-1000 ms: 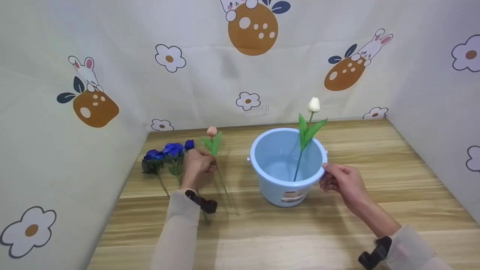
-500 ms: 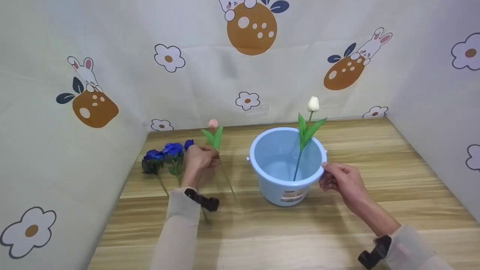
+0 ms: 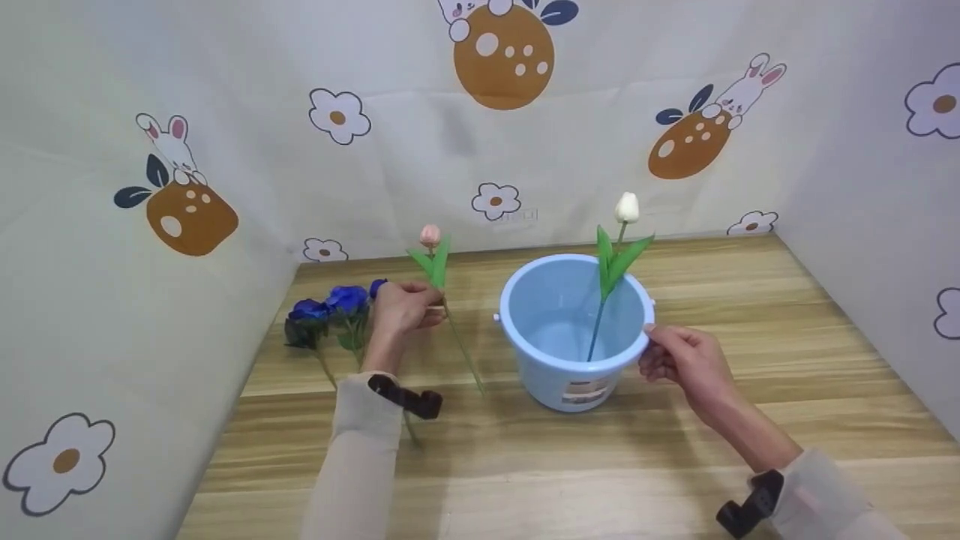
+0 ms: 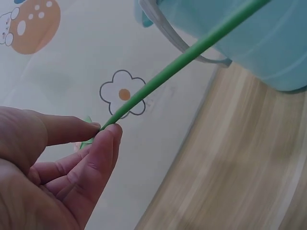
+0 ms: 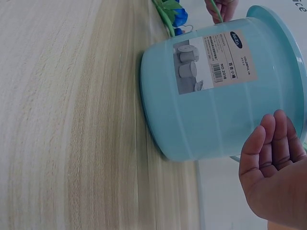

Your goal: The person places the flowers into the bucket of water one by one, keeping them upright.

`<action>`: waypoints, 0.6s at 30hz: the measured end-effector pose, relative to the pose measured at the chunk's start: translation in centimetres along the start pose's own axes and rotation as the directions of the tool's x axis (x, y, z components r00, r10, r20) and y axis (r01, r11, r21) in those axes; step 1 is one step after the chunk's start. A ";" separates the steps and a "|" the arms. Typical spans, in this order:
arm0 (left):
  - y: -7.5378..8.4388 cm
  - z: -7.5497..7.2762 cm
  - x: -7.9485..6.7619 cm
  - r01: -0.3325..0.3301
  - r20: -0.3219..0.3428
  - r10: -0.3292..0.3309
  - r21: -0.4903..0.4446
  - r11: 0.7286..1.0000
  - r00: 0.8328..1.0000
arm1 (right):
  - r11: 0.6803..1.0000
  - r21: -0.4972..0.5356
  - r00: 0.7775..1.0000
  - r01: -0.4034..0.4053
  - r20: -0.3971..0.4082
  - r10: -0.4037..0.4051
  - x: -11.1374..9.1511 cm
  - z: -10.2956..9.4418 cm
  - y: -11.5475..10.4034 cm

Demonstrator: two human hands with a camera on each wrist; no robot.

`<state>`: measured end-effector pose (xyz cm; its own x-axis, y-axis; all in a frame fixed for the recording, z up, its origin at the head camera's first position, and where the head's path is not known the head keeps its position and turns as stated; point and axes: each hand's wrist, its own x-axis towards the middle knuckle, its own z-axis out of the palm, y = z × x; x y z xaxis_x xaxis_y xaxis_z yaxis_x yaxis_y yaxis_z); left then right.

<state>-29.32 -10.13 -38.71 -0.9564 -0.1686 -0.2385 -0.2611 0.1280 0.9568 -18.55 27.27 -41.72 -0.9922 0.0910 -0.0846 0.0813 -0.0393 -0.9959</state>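
My left hand [image 3: 405,307] pinches the green stem [image 4: 172,70] of a pink tulip [image 3: 430,235] between thumb and fingers, just below its leaves. The tulip leans with its bloom up and its stem end slanting toward the bucket. A light blue bucket [image 3: 541,379] stands upright to the right of it. My right hand [image 3: 690,366] grips the bucket's right rim, thumb on top and fingers curled against the outer wall, as the right wrist view [image 5: 268,158] also shows. Inside the bucket a white tulip [image 3: 627,208] leans against the back right of the rim.
Several blue roses [image 3: 347,299] lie on the wooden table [image 3: 525,480] at the left, partly hidden behind my left hand. A printed cloth [image 3: 405,172] with rabbits and flowers walls in the table at the back and both sides.
My left hand has lifted the pink tulip and moved slightly up and to the right with it. My right hand and the bucket have stayed put.
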 end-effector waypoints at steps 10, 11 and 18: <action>1.1 0.3 -0.6 0.015 0.046 -0.008 -0.158 0.987 0.999 | 1.000 -0.001 1.000 0.005 0.004 -0.005 0.0 0.1 0.0; 1.1 0.3 -0.7 0.015 0.053 -0.006 -0.178 0.984 0.999 | 1.000 0.001 1.000 0.007 0.004 -0.007 0.0 0.1 0.0; 1.7 0.5 -1.0 0.023 0.061 -0.009 -0.238 0.971 0.998 | 1.000 0.005 1.000 0.011 -0.001 -0.011 0.0 0.1 0.0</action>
<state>-28.89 -9.24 -36.89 -0.9604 -0.1093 -0.2564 -0.2445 -0.1118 0.9632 -18.58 27.18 -41.76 -0.9930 0.0920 -0.0740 0.0703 -0.0429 -0.9966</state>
